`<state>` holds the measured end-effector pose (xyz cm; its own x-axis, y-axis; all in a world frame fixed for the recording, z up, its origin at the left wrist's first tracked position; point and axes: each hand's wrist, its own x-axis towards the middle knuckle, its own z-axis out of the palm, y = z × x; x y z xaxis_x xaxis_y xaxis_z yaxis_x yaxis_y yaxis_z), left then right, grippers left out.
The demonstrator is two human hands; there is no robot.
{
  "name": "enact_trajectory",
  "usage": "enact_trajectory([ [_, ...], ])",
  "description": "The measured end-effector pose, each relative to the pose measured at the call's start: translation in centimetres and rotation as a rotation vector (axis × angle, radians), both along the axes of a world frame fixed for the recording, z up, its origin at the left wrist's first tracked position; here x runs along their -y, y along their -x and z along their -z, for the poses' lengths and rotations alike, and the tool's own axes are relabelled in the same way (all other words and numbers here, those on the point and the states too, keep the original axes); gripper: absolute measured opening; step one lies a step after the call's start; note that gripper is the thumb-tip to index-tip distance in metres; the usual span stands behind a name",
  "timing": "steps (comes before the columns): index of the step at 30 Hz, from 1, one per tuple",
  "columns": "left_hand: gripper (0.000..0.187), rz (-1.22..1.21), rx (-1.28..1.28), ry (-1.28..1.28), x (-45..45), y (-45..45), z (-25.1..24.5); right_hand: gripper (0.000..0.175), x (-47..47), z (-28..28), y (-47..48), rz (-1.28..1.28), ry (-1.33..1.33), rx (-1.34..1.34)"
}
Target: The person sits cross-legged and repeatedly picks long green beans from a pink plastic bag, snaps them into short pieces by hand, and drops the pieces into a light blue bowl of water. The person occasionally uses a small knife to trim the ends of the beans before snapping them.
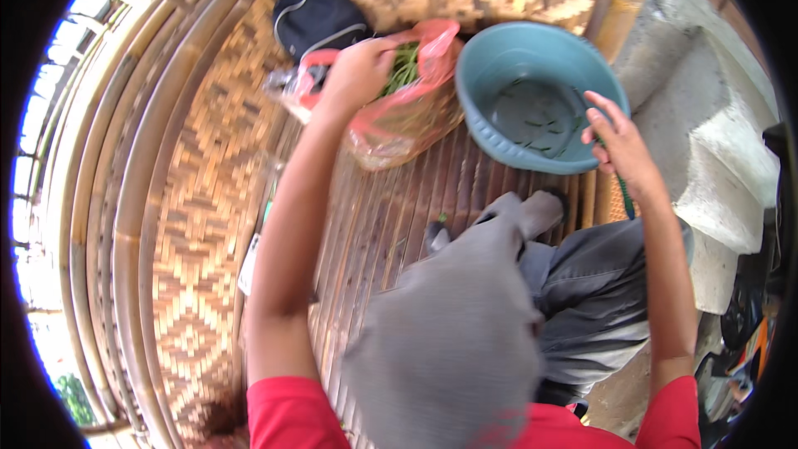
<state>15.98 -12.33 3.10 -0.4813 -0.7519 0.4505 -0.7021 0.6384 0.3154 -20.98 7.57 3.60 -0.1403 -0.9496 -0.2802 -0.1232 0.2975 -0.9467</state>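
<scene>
My left hand (363,72) is at the opening of a red translucent plastic bag (396,128), over green stalks (402,68) inside it; whether its fingers grip anything is unclear. My right hand (611,137) is over the right rim of a blue-green plastic basin (530,93), fingers partly spread. A slim tool with a green handle (625,197) shows beneath this hand and seems held in the palm; its other end is hidden. Small cut green pieces (536,123) lie on the basin's floor.
The bag and basin stand on a bamboo slat floor (386,218). Behind the bag is a dark drawstring bag (321,22). A woven bamboo wall (206,199) rises at left, and concrete steps (704,137) are at right. A grey cloth (455,312) covers part of my lap.
</scene>
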Motion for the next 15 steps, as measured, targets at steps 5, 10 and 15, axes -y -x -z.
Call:
enact_trajectory([
  [5, 0.031, -0.129, 0.206, -0.322, 4.7, 1.4, 6.3, 0.051, 3.2, 1.2, 1.2, -0.062, -0.108, -0.1],
  [10, 0.04, -0.049, 0.187, -0.284, 7.3, 0.2, 10.4, 0.055, 4.7, 1.8, 2.0, -0.026, -0.089, -0.026],
  [15, 0.027, 0.022, 0.109, -0.209, 9.2, -0.1, 12.1, 0.057, 5.6, 3.2, 2.2, -0.023, -0.086, 0.008],
])
